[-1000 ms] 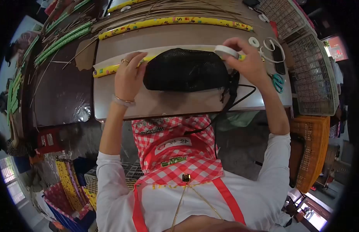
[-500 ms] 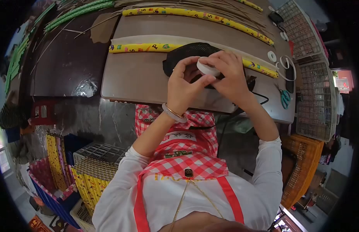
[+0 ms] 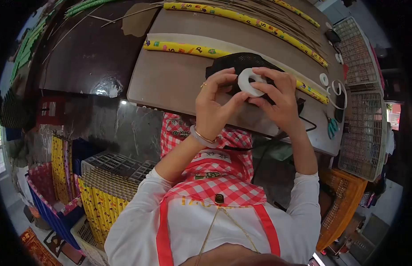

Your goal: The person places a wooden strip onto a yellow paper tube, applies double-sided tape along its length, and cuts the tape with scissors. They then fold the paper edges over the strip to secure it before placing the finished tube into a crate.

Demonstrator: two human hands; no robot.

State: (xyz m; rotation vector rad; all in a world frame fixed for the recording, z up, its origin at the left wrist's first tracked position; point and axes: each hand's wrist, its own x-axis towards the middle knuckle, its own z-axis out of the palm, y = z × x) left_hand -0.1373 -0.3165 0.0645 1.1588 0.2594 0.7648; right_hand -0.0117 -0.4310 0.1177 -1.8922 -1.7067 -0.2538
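Note:
A white roll of tape (image 3: pixel 244 83) is held up over the near part of the table, its flat face and centre hole turned toward me. My left hand (image 3: pixel 213 104) grips its left and lower edge between thumb and fingers. My right hand (image 3: pixel 283 99) holds the right side, with a finger at the hole. Behind the roll lies a black mesh object (image 3: pixel 219 66), partly hidden by my hands. It rests against a long yellow printed tube (image 3: pixel 179 47) lying on pale sheet material.
Another yellow tube (image 3: pixel 241 17) and thin brown sticks lie farther back on the table (image 3: pixel 157 80). At right are teal-handled scissors (image 3: pixel 333 127), a small white roll (image 3: pixel 324 80) and wire baskets (image 3: pixel 363 128). Bundled yellow tubes (image 3: pixel 102 204) stand in a crate at lower left.
The tape roll has turned from nearly edge-on to showing its flat face and hole. My right fingers have shifted onto that face. The whole view has swung slightly.

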